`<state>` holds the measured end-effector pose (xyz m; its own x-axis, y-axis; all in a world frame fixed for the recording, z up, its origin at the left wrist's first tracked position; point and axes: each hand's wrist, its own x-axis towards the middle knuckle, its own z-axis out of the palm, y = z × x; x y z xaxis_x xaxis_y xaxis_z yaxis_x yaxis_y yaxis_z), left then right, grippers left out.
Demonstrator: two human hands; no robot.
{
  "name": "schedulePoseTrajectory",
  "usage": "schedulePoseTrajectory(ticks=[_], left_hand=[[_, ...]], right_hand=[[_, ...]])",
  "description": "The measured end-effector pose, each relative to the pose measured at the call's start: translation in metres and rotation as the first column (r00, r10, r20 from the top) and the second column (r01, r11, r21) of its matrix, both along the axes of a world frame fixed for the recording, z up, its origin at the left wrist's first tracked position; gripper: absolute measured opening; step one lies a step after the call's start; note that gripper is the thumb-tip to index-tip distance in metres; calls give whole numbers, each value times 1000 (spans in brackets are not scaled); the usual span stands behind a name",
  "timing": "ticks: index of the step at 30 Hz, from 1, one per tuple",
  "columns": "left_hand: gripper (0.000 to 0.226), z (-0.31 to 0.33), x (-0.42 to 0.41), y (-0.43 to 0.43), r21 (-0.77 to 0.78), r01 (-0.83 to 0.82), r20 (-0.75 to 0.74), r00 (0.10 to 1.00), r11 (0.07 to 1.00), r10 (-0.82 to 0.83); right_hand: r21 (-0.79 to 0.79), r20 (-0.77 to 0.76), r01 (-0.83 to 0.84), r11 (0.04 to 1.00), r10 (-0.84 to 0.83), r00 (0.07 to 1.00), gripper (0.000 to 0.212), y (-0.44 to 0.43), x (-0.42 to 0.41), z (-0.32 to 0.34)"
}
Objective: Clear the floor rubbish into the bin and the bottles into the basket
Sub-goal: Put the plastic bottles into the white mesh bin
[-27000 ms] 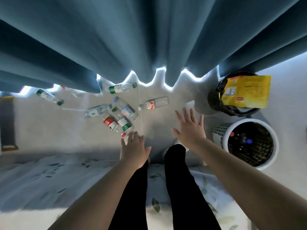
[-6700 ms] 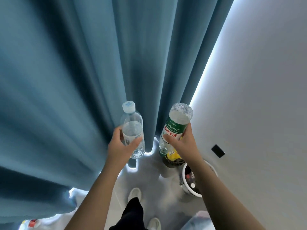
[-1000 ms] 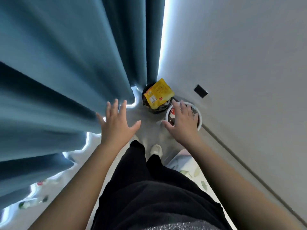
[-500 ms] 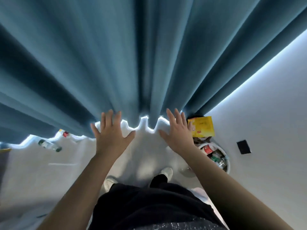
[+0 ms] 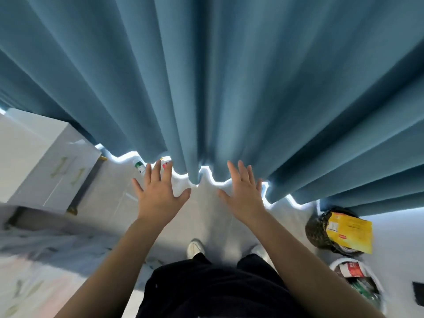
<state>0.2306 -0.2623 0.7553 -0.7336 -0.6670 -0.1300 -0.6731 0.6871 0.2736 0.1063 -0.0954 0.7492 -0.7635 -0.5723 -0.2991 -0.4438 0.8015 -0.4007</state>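
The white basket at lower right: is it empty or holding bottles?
Holding bottles. Inside the white basket, a red-labelled bottle and a green-labelled one show.

The pale grey tiled floor [image 5: 206,216] is pretty bare. Two clear plastic bottles, one green-labelled [image 5: 139,166] and one red-labelled [image 5: 165,164], are left by the curtain hem. A dark bin [image 5: 317,230] and white mesh basket [image 5: 376,283] are parked far right.

Both bare arms reach forward over the person's black trousers [image 5: 213,292]; left hand [image 5: 158,196] and right hand [image 5: 244,196] spread flat, palms down, holding nothing.
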Motion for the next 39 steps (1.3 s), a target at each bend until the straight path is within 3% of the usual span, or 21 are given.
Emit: schedulePoseTrajectory(ticks=[11,31,39], left_hand=[[84,-14,33,-52,57,-207,63,977,977,204],[83,-35,-37,-222,54,-469,141,878,882,458],[86,-45,-42,-299,108,-424,188,897,899,401]], right_hand=[[34,29,-200,979,199,980,79,-87,6,-13],[115,34,-569,814,570,821,74,-301,-102,-40],[181,59,-528,830,527,848,76,-373,-106,-52]])
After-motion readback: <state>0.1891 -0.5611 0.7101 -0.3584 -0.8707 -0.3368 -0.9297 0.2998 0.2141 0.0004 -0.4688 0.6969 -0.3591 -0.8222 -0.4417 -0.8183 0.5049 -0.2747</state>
